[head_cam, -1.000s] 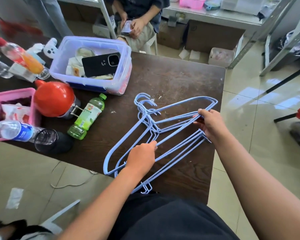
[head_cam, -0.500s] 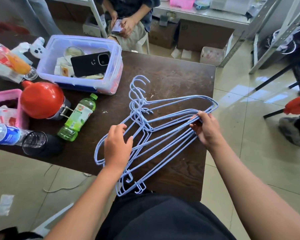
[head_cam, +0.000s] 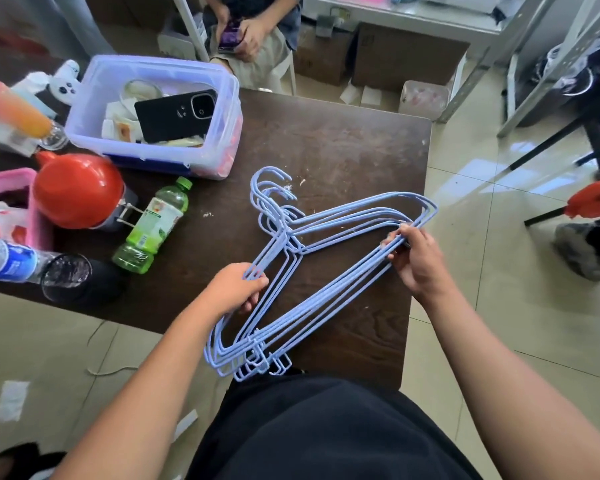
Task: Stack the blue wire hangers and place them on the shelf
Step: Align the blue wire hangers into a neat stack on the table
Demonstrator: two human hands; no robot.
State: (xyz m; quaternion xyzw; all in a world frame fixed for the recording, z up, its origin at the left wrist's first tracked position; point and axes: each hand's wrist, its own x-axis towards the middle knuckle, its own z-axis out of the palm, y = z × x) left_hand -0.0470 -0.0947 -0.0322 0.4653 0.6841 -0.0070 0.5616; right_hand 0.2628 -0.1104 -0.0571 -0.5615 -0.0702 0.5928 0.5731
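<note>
Several blue wire hangers lie bunched into one stack on the dark brown table, hooks pointing away from me toward the table's middle. My left hand is closed around the left sloping wires of the stack. My right hand pinches the wires near the stack's right corner, over the table's right edge. The near corner of the stack overhangs the front edge above my lap. A grey metal shelf stands at the back right.
Left of the hangers are a green bottle, a red round lid, a clear bin holding a phone, a pink box and a black cup. A seated person is behind the table. Tiled floor lies to the right.
The hangers have been drawn together into a tighter stack. My left hand went from resting flat on the wires to gripping them. My right hand kept its hold on the right corner.
</note>
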